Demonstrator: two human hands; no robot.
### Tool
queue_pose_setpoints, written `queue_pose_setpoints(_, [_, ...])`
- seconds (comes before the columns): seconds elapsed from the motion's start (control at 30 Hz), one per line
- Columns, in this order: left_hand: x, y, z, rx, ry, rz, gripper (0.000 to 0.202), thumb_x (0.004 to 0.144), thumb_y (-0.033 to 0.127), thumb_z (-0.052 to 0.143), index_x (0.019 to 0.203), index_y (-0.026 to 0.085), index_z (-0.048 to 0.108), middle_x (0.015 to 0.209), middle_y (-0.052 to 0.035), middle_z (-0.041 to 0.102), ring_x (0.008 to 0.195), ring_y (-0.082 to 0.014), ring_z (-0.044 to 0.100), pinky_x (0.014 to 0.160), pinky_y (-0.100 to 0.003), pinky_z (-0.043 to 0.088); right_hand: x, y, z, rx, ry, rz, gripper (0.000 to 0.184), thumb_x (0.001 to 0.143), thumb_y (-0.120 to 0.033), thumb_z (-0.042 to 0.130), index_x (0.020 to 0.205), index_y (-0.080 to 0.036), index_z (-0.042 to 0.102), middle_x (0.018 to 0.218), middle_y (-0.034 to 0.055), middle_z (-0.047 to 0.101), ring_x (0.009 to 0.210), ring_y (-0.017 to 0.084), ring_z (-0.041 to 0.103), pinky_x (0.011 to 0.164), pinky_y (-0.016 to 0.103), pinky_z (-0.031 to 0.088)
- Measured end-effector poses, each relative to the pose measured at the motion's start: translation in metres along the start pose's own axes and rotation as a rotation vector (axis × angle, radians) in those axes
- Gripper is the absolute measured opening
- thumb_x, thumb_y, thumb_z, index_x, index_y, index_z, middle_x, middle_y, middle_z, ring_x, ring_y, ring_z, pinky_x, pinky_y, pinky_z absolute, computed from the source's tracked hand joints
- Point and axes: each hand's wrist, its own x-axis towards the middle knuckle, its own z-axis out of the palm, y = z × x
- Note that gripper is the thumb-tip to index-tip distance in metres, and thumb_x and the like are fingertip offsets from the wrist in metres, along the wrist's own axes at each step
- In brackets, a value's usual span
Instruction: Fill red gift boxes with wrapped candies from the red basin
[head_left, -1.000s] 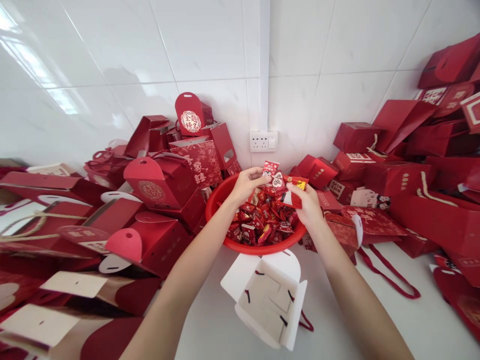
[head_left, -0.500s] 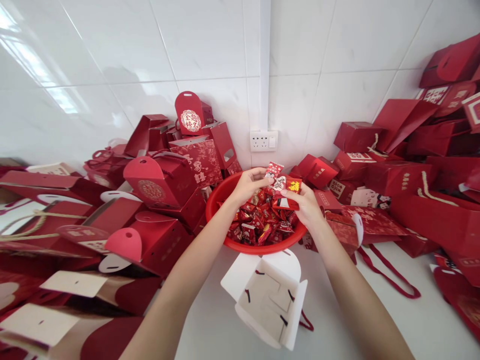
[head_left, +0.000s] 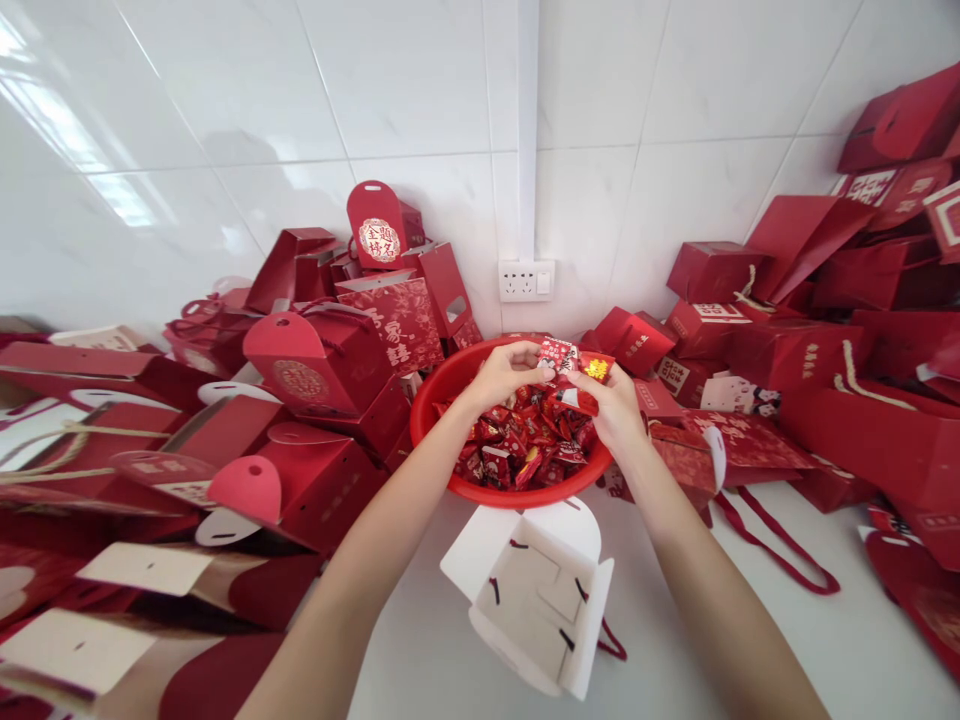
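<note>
Holding 3+ pkts (head_left: 598,369): LH (head_left: 507,376), RH (head_left: 618,408).

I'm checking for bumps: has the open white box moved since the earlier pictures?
No: the white box shows no visible shift either way against the wall socket.

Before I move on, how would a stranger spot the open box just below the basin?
Start at the tiled wall, then the red basin of wrapped sweets before it. On its near side lies the open box. Its white inside faces up, dark cord ends showing, unlike the mostly red boxes piled either side.
</note>
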Motion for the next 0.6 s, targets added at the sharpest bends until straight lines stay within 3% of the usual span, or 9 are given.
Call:
queue_pose_setpoints(0.33, [-0.0008,0.0013,0.0012,-0.018,-0.015,-0.070,0.057,0.055,0.030,0.096,0.102,0.013,0.069,0.080,-0.0022,0.073,0.075,-0.0165,0.069,0.079,-0.032,0.055,-0.0033,-0.0037,0.0013,-0.040,-0.104,0.066,0.051,0.043,-0.030,0.096,0.087,-0.021,0.072,0.081,0.0002,0.078,0.078,0.024,0.074,0.078,0.041,0.060])
queue_pose_setpoints(0.6, [-0.0017,0.0029,0.0007,-0.078,-0.048,-0.101,0.057,0.054,0.029,0.097,0.101,0.013,0.069,0.080,-0.0022,0.074,0.074,-0.0159,0.070,0.079,-0.032,0.056,-0.0045,-0.0055,0.0024,-0.067,-0.094,0.021,0.046,0.045,-0.033,0.095,0.082,-0.023,0.071,0.075,-0.0031,0.077,0.070,0.020,0.071,0.073,0.037,0.060])
